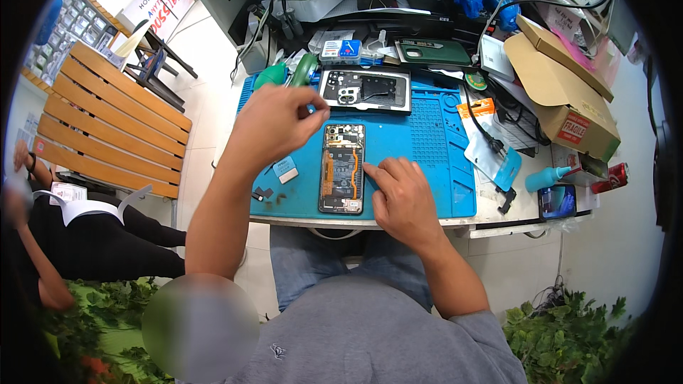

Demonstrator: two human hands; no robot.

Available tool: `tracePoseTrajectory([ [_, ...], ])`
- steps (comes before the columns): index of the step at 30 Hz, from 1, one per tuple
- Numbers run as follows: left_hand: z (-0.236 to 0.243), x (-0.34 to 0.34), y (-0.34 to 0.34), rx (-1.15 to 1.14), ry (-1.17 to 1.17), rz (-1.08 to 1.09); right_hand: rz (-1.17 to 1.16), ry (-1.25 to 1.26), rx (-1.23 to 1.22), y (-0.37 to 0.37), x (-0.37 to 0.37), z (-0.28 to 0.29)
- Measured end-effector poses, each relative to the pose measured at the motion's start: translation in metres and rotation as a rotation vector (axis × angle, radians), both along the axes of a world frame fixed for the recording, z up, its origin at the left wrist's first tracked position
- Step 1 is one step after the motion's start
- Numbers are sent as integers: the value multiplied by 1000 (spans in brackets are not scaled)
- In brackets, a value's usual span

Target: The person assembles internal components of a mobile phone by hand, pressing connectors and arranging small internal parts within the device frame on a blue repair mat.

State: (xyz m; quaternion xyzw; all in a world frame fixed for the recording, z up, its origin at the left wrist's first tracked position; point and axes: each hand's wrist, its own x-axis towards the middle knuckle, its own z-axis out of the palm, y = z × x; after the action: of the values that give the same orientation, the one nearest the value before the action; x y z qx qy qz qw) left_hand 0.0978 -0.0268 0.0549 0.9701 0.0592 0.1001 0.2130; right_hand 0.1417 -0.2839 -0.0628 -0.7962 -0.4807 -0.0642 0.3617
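An opened phone (343,171) lies flat on a blue mat (447,195) on the counter (487,206), its long sides running twelve to six. Its back is off: a dark battery fills the middle, orange ribbons flank it, and a gold-toned board sits at the twelve o'clock end. The hands are apart. The left hand (274,119) is raised toward ten o'clock, fingertips pinched; whether anything is between them I cannot tell. The right hand (404,195) rests at four o'clock, index finger extended to the phone's edge, thumb spread. At twelve, a white-edged tray (406,92) bears a phone part with camera rings; at nine, a small white-and-blue block (285,170). A plugged cable end (494,144) and cardboard box (569,128) crowd the two-to-three o'clock side.
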Motion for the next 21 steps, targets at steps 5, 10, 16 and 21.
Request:
tracePoseTrajectory([
  [5, -49, -98, -22, -361, -171, 108, 2, 22, 48, 2, 4, -4],
  [10, -105, -175, -58, -739, 180, -184, 43, 102, 14, 1, 11, 4],
  [16, -221, -209, -77, -505, 534, -162, 55, 227, -54, 21, 25, 32],
  [21, -242, -181, -84, -351, 625, -110, 18, 315, -158, 50, 40, 38],
])
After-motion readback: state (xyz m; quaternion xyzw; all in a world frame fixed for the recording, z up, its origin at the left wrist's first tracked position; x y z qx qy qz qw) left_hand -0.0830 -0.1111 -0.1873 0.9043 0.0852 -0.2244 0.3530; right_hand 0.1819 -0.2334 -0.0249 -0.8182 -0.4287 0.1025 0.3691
